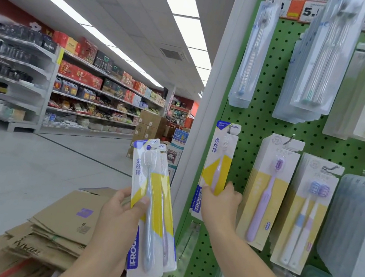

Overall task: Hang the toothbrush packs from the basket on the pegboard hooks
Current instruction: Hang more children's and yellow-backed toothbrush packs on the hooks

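The right hand (221, 200) pinches the lower part of a yellow-and-white toothbrush pack (217, 161) whose top sits at a hook on the green pegboard (253, 116), at its left edge. The left hand (120, 210) grips two more packs (152, 206), fanned and tilted, held off the board above flattened cardboard boxes (57, 233).

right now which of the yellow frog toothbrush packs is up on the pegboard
The pack with the pink brush, held by the right hand against the green pegboard. The other packs are in the left hand, off the board.
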